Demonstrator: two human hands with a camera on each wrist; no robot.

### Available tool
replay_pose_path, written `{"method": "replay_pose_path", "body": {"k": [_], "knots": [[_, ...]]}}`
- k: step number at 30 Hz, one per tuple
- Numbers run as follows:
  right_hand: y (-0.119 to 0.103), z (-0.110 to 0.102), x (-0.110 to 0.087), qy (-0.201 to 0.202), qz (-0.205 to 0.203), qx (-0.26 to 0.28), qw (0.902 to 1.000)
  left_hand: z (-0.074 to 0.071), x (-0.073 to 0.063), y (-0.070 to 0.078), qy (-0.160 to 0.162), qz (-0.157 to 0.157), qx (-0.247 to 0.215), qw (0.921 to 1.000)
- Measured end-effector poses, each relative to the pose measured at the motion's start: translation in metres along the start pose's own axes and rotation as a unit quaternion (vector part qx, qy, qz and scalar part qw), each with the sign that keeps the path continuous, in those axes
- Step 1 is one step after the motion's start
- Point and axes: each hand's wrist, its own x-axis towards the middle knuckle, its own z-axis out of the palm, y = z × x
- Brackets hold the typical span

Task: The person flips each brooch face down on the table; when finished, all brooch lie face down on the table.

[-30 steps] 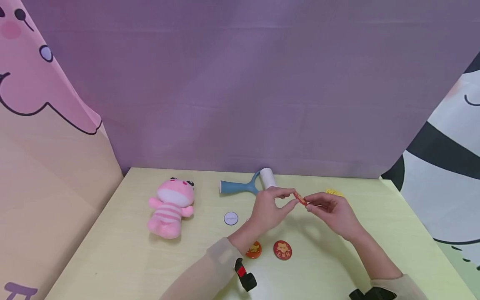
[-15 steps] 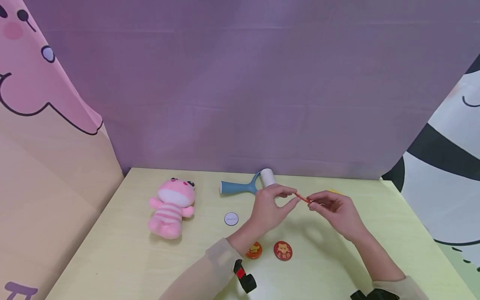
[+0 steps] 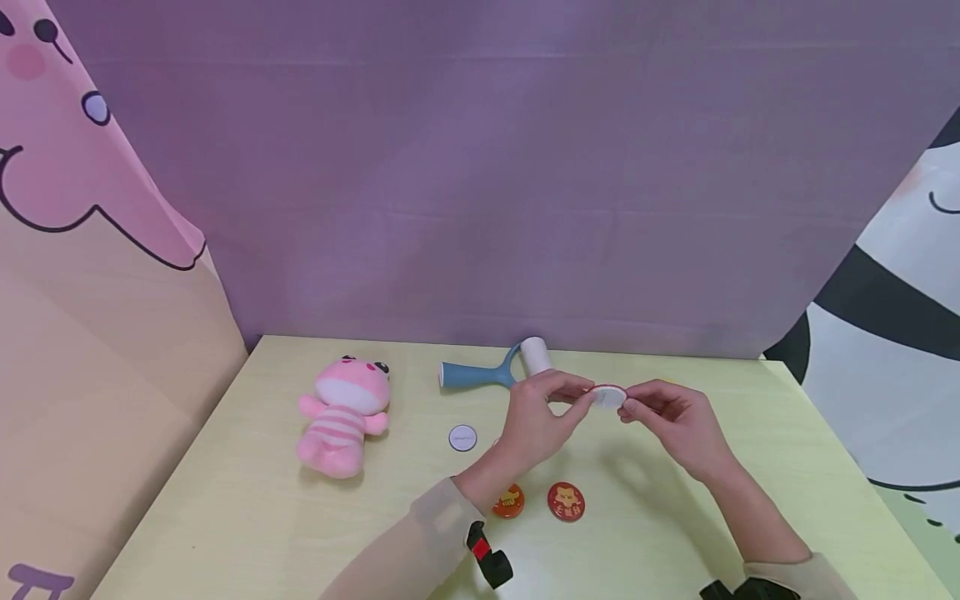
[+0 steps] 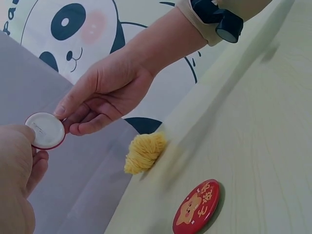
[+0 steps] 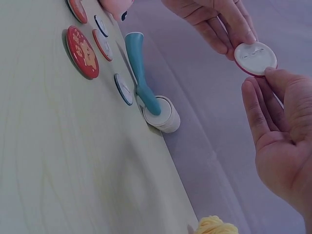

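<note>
Between my two hands, a round pin-back badge [image 3: 609, 397] is held up above the table. Its white back with the metal pin faces the head camera, and its red edge shows along the rim. My left hand [image 3: 542, 415] pinches one side between thumb and fingers. On the opposite side, the thumb and fingertips of my right hand [image 3: 678, 427] pinch the rim. Below lie a red badge [image 3: 566, 501] with a cartoon animal and an orange badge [image 3: 510, 502], partly covered by the left wrist. Further badges, such as a dark-rimmed one [image 5: 123, 89], show in the right wrist view.
A pink plush toy [image 3: 341, 417] lies on the left of the table. A lint roller with a blue handle [image 3: 474, 375] rests at the back behind my left hand. A white-faced badge [image 3: 462, 437] lies in front of it. A yellow yarn bundle [image 4: 145, 152] sits behind my right hand.
The badge has turned over between my fingers, from its red front through edge-on to its white back. My right hand has shifted slightly right; the left has barely moved.
</note>
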Motion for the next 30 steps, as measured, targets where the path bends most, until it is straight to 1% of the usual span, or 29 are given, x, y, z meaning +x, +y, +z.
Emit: {"method": "replay_pose_path", "body": {"k": [4, 7, 11, 16, 20, 24, 30], "knots": [[-0.0004, 0.001, -0.0001, -0.003, 0.002, 0.003, 1.0, -0.0002, -0.0015, -0.0015, -0.008, -0.008, -0.008, 0.9999], [-0.0011, 0.0017, -0.0009, -0.004, 0.006, 0.003, 1.0, -0.0005, -0.0031, -0.0019, -0.015, -0.011, -0.002, 0.9998], [-0.0013, 0.0026, -0.0022, -0.004, 0.011, -0.003, 0.9999, -0.0014, -0.0046, -0.0016, -0.025, -0.006, 0.01, 0.9996], [-0.0007, 0.0029, -0.0026, -0.01, 0.006, -0.004, 0.9999, -0.0019, -0.0054, -0.0025, -0.046, -0.011, 0.011, 0.9988], [0.0005, 0.0023, -0.003, -0.012, 0.007, -0.006, 0.9999, -0.0018, -0.0059, -0.0045, -0.068, -0.021, 0.012, 0.9974], [0.0017, 0.003, -0.0049, -0.011, 0.023, -0.015, 0.9996, -0.0021, -0.0074, -0.0053, -0.085, -0.029, 0.018, 0.9958], [-0.002, 0.0071, -0.009, -0.006, 0.052, -0.046, 0.9976, -0.0004, -0.0098, -0.0064, -0.1, -0.056, 0.022, 0.9931]]}}
